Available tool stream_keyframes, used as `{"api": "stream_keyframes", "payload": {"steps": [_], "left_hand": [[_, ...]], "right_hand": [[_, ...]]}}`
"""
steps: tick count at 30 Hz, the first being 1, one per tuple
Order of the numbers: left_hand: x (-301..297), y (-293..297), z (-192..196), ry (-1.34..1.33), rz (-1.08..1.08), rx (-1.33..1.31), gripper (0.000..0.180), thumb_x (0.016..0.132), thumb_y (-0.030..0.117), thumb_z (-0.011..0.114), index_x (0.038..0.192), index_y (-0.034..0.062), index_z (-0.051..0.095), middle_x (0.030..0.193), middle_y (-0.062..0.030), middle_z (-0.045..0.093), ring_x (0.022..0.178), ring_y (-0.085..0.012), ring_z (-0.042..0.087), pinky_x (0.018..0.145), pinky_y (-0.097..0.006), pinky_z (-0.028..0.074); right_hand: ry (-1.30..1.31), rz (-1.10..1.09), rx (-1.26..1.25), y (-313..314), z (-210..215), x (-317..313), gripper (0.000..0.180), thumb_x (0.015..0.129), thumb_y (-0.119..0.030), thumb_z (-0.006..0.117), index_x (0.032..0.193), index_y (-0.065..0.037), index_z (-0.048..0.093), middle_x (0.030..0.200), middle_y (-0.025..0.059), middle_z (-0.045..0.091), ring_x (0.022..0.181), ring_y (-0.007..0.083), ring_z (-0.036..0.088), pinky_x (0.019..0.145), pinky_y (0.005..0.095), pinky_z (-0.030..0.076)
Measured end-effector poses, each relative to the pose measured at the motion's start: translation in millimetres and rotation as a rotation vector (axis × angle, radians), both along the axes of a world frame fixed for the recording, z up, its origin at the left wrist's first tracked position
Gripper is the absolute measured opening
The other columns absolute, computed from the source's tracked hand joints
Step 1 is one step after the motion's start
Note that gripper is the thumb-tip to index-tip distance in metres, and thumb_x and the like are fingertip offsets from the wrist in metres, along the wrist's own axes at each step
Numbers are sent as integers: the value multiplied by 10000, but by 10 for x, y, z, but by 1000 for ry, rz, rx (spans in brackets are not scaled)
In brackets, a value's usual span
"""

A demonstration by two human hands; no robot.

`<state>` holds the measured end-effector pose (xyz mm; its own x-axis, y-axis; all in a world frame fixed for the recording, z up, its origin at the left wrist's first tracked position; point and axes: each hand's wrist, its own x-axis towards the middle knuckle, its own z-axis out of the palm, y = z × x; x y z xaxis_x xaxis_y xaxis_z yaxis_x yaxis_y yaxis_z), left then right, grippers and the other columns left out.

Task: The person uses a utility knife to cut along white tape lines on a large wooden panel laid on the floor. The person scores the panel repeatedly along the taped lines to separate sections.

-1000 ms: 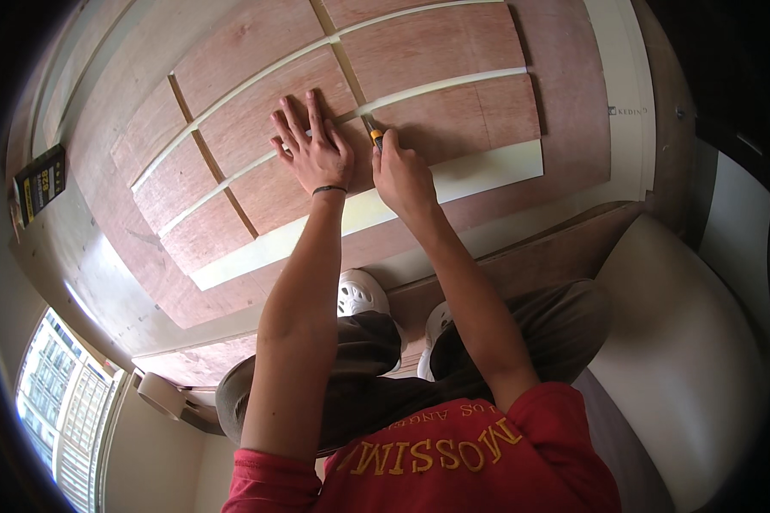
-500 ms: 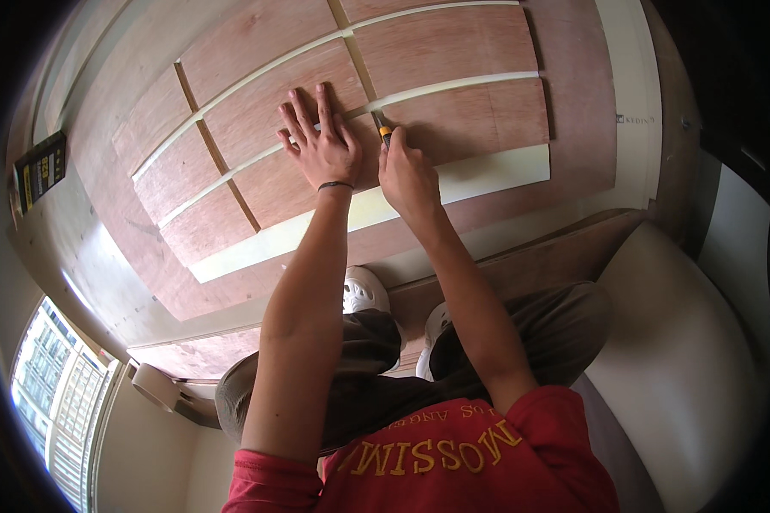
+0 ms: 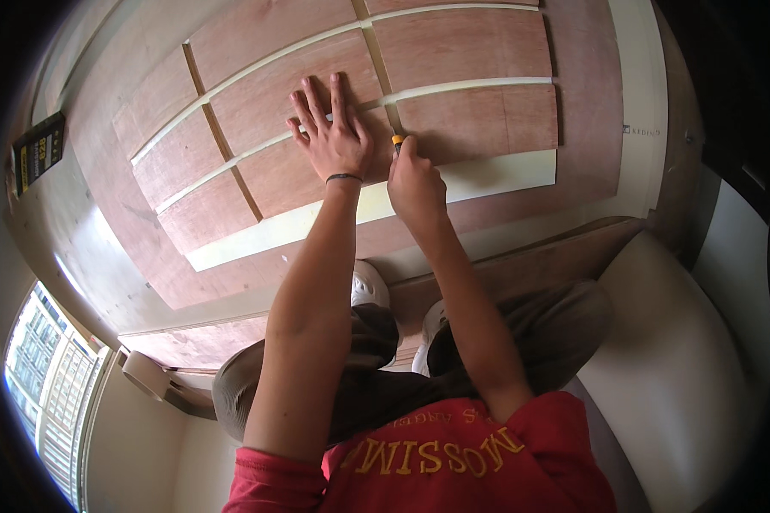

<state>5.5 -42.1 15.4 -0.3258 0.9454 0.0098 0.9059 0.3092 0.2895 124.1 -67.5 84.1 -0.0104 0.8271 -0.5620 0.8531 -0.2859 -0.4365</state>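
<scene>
My left hand lies flat with its fingers spread on a reddish plywood panel. Just to its right, my right hand is closed around a utility knife with a yellow and black handle. The knife's tip points away from me, at a narrow gap between two plywood panels. Its blade is hardly visible. Several panels lie in rows, parted by pale strips and brown gaps. A wider pale strip runs along the near edge.
The panels rest on a larger plywood board. A black and yellow box stands at the left. Along the board's near side runs a wooden edge, with my shoes beneath it. A window is at lower left.
The right hand and knife have moved slightly nearer to me along the gap. My left hand stays flat on the panel. The whole view has shifted a little.
</scene>
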Motion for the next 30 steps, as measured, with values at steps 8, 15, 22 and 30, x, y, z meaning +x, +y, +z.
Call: {"api": "stream_keyframes", "payload": {"steps": [8,15,22,30], "left_hand": [[7,10,-7,-1,1,-5,601,977,306,455,1560,360,323,1666,-80,190,1535,-341,137,1212,-566,107],[4,-52,-14,-4,4,-23,602,978,312,461,1559,373,317,1671,-78,172,1533,-352,142,1206,-575,130],[-10,12,-85,17,-3,41,596,979,331,461,1559,365,327,1665,-75,200,1526,-352,169,1202,-576,127],[-10,48,-84,11,-10,51,592,983,331,458,1557,375,320,1671,-77,171,1531,-357,146,1203,-583,139]], "right_hand": [[-16,54,-54,-127,31,94,157,1003,-157,510,1042,-18,449,756,247,683,734,422,707,602,510,587],[-114,102,-120,-503,30,199,127,993,-138,498,1027,-32,437,734,233,683,713,416,707,597,510,588],[-100,79,-218,-1111,66,495,215,1011,-210,512,1100,-34,427,781,270,672,747,457,680,639,572,548],[-66,29,-193,-1416,93,615,205,1023,-211,495,1104,-48,401,777,246,680,774,445,695,673,562,560]]}}
